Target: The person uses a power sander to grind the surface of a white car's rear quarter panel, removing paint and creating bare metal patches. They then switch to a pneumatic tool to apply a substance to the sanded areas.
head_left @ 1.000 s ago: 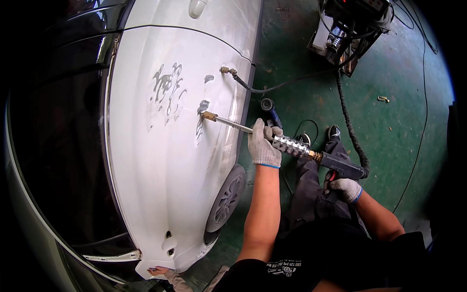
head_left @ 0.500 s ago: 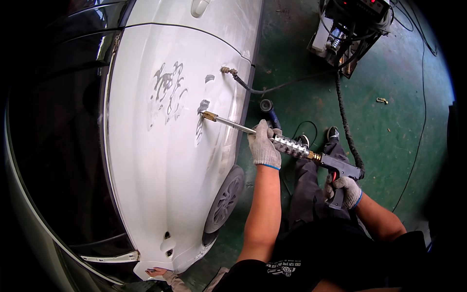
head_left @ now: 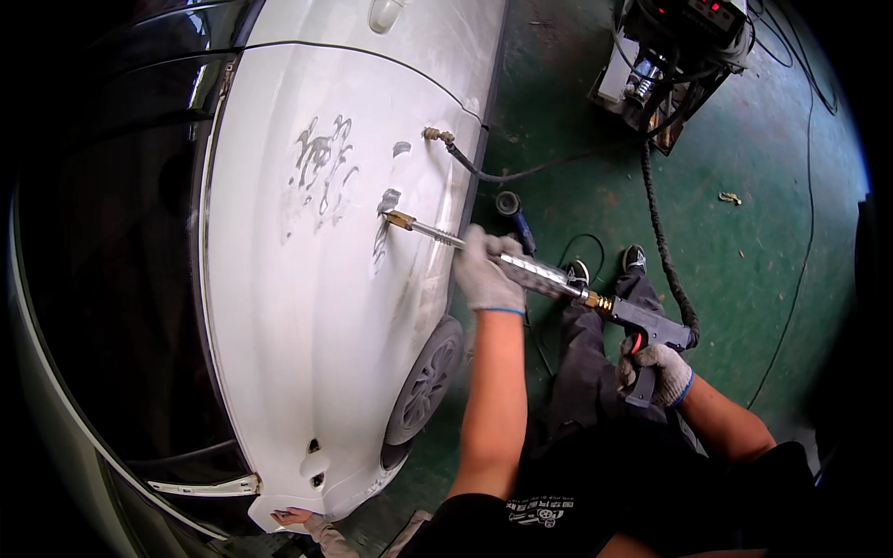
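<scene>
Both of my hands, in pale knit gloves, hold a slide-hammer dent puller (head_left: 656,327) that slants across to the white car's scratched side panel (head_left: 353,288). My left hand (head_left: 489,281) is closed round the front end of the ribbed metal sliding weight (head_left: 538,276). My right hand (head_left: 668,372) grips the grey pistol handle, beside a red trigger. The brass tip (head_left: 398,219) appears to touch the panel at a bare grey metal patch (head_left: 389,199). Farther up, a brass clamp (head_left: 434,135) on a black cable is attached to the panel.
A welding machine (head_left: 674,65) with red lights stands at the far right, its thick cable (head_left: 656,205) running to the gun. A blue-and-black power tool (head_left: 516,219) lies on the green floor. Another person's hand (head_left: 293,515) rests on the car's near end.
My left hand has slid along the shaft toward the car, taking the sliding weight with it. The tip and my right hand stay almost in place.
</scene>
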`<action>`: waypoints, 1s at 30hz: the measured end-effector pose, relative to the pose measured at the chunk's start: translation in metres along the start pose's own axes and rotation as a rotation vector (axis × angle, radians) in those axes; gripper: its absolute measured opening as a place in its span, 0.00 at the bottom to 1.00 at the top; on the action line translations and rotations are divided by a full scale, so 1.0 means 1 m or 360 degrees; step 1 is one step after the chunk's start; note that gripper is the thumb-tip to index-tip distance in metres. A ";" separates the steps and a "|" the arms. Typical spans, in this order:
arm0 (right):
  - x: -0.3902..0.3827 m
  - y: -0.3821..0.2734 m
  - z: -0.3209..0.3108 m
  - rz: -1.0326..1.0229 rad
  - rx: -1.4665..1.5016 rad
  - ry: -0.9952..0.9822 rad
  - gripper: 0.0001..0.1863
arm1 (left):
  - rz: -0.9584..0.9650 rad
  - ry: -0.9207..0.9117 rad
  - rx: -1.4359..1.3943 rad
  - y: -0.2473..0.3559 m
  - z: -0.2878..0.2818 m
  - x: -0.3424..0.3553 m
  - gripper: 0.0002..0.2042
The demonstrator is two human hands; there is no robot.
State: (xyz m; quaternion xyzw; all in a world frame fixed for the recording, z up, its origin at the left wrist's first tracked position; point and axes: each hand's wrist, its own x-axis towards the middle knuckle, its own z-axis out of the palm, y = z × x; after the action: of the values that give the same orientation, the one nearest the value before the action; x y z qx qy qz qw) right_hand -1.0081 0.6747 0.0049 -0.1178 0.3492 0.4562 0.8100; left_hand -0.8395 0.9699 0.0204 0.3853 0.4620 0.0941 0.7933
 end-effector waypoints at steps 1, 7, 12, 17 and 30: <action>0.000 0.000 -0.001 0.0012 -0.0033 0.0004 0.19 | 0.0003 -0.0047 0.0008 -0.009 -0.002 -0.005 0.14; 0.018 -0.007 -0.015 -0.0638 -0.1134 0.0099 0.18 | -0.0302 -0.0860 -0.0735 -0.027 -0.027 0.004 0.24; 0.026 -0.026 -0.029 -0.0434 -0.1658 0.0270 0.18 | -0.0329 -0.0895 -0.0482 -0.030 -0.024 0.006 0.23; 0.022 -0.016 -0.030 -0.0307 -0.0749 0.0208 0.18 | -0.0345 -0.0217 -0.0291 -0.037 -0.018 0.002 0.17; 0.024 -0.003 -0.016 -0.0272 -0.0863 0.0229 0.17 | -0.0306 -0.0289 -0.0238 -0.034 -0.038 0.009 0.17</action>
State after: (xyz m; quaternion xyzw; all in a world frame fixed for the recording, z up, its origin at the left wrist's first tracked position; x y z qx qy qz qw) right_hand -1.0050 0.6810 -0.0231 -0.3909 0.2601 0.4535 0.7576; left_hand -0.8720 0.9707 -0.0199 0.2861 0.4149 0.0164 0.8636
